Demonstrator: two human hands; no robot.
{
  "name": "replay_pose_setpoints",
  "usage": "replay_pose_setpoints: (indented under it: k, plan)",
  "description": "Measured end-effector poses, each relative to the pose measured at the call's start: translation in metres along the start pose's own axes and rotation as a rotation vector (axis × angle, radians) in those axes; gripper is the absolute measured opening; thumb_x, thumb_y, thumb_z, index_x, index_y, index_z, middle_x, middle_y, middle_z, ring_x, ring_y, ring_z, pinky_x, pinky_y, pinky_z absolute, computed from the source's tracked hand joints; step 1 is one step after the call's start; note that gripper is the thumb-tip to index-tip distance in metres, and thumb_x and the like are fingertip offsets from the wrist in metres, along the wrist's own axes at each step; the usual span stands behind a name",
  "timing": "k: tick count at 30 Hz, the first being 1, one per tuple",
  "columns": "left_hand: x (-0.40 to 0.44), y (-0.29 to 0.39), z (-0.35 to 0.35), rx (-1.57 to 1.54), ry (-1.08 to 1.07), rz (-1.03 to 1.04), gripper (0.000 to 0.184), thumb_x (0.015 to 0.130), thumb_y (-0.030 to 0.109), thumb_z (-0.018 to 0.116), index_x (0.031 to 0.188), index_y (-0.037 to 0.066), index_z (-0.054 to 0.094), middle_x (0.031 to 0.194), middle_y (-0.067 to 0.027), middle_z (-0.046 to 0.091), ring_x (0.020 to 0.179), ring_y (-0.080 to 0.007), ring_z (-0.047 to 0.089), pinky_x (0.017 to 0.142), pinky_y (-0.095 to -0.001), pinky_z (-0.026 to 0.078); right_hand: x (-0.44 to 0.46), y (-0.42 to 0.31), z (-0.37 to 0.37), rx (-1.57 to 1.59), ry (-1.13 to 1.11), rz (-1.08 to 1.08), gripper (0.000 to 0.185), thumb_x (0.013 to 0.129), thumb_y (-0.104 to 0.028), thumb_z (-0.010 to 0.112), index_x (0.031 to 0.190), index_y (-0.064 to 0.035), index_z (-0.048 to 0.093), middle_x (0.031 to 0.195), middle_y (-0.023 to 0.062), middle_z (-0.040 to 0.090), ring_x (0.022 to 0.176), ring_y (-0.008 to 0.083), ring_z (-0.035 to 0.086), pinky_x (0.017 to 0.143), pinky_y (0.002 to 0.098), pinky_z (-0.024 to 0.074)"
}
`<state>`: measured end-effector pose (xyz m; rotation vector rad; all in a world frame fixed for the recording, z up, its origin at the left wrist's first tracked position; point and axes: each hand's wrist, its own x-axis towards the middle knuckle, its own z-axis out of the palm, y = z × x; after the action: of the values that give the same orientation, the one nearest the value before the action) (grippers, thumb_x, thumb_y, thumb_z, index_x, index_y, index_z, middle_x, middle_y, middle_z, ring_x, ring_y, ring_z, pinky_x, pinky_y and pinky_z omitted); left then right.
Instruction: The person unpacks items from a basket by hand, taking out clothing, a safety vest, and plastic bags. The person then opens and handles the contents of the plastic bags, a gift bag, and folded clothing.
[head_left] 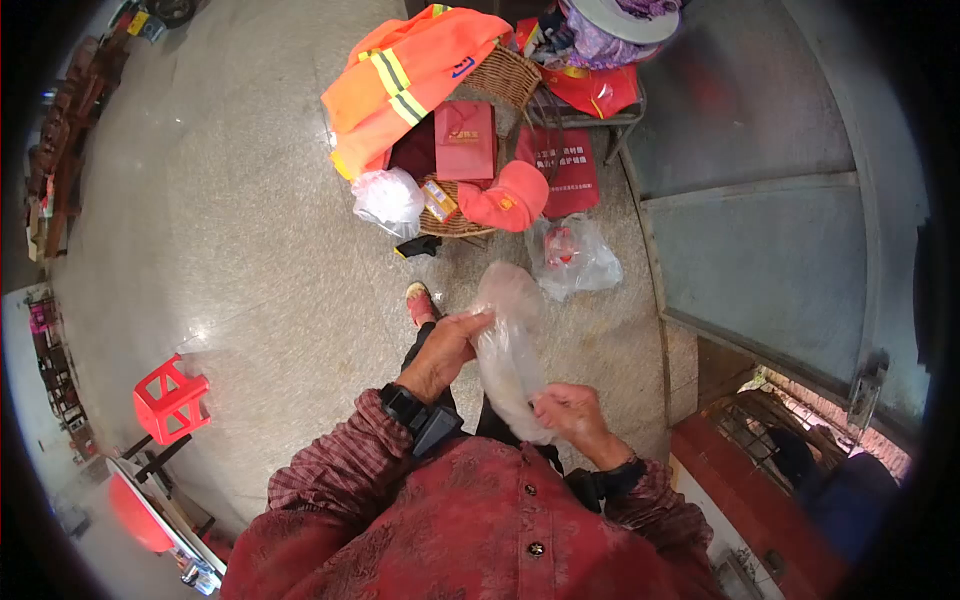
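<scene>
A crumpled, see-through plastic bag (508,345) hangs stretched between my two hands in front of my body. My left hand (447,347) pinches its left edge, about halfway up. At the lower right, my right hand (575,415) has its fingers closed on the bag's other end. Nothing can be made out inside the bag. Beyond it on the floor lies another clear plastic bag (590,262) with something red in it. A white plastic bag (390,200) sits by the wicker basket (462,226), near a red cap (508,196).
An orange reflective jacket (415,75) drapes over a wicker chair, with a red gift bag (465,142) below it. A red printed bag (562,172) rests beside a stool. At right stands a metal door (760,270). A red plastic stool (171,398) is at left.
</scene>
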<state>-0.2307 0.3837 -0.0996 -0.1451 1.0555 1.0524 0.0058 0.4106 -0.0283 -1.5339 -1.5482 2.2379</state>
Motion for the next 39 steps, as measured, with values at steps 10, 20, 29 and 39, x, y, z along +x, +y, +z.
replay_pose_setpoints:
  k: [10, 20, 29, 39]
  plan:
    - [0.001, 0.034, -0.009, -0.07, 0.032, 0.01, 0.034, 0.089, 0.019, 0.056, 0.116, -0.001, 0.053, 0.111, -0.0125, 0.061, 0.098, -0.0225, 0.061, 0.089, -0.0381, 0.048, -0.049, -0.021, -0.083, 0.209, 0.676, -0.136, 0.015, 0.088, -0.008, 0.055, 0.089, 0.0038, 0.064, 0.078, 0.0068, 0.065, 0.067, 0.0107, 0.06, 0.063, 0.0236, 0.048]
    - [-0.032, 0.04, 0.004, 0.403, 0.178, 0.015, 0.06, 0.079, 0.037, 0.07, 0.12, -0.001, 0.049, 0.099, -0.0089, 0.06, 0.085, -0.0184, 0.06, 0.068, -0.0287, 0.049, -0.057, -0.061, -0.056, 0.204, 0.488, -0.232, 0.019, 0.09, -0.011, 0.055, 0.093, 0.0062, 0.064, 0.087, 0.0103, 0.068, 0.078, 0.0147, 0.063, 0.071, 0.0253, 0.0504]
    - [-0.074, 0.02, 0.064, 1.264, -0.183, 0.724, 0.087, 0.069, 0.036, 0.079, 0.133, 0.0, 0.034, 0.119, -0.0208, 0.047, 0.097, -0.0332, 0.057, 0.078, -0.0385, 0.049, -0.03, -0.081, -0.01, 0.607, 0.17, -0.135, 0.022, 0.094, -0.016, 0.05, 0.099, 0.003, 0.06, 0.092, 0.0135, 0.066, 0.082, 0.0211, 0.066, 0.073, 0.0291, 0.0517]
    - [-0.077, 0.052, 0.046, 1.157, -0.206, 0.675, 0.03, 0.075, 0.013, 0.07, 0.101, 0.002, 0.061, 0.082, -0.013, 0.06, 0.077, -0.024, 0.06, 0.07, -0.0335, 0.047, -0.054, -0.079, -0.053, 0.747, 0.329, -0.202, 0.017, 0.092, -0.017, 0.054, 0.097, -0.0014, 0.06, 0.09, 0.012, 0.066, 0.078, 0.0186, 0.065, 0.068, 0.0262, 0.0512]
